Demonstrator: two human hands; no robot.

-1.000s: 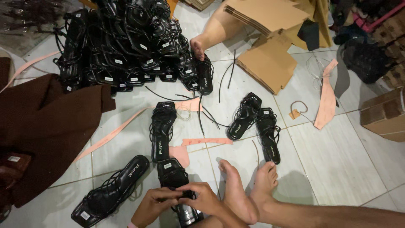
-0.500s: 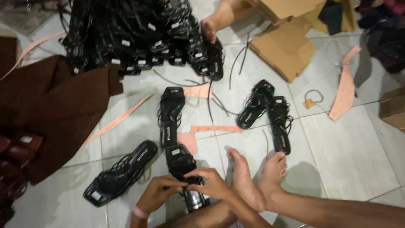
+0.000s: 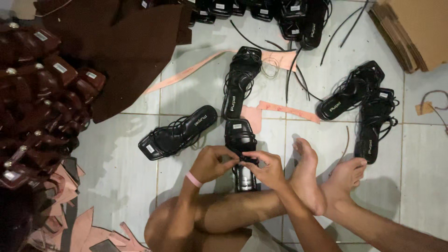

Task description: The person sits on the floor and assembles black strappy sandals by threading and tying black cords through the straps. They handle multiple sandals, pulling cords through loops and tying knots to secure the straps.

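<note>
Seated on the pale tiled floor (image 3: 420,186), both hands, left hand (image 3: 212,163) and right hand (image 3: 267,168), pinched thin straps of a black strappy leather sandal (image 3: 240,140); another black sandal (image 3: 179,133) lay at ten o'clock.

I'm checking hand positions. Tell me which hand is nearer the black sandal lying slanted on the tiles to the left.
Left. The left hand is just right of the slanted sandal, close to its toe end. The right hand lies farther right, beyond the sandal being worked on.
</note>
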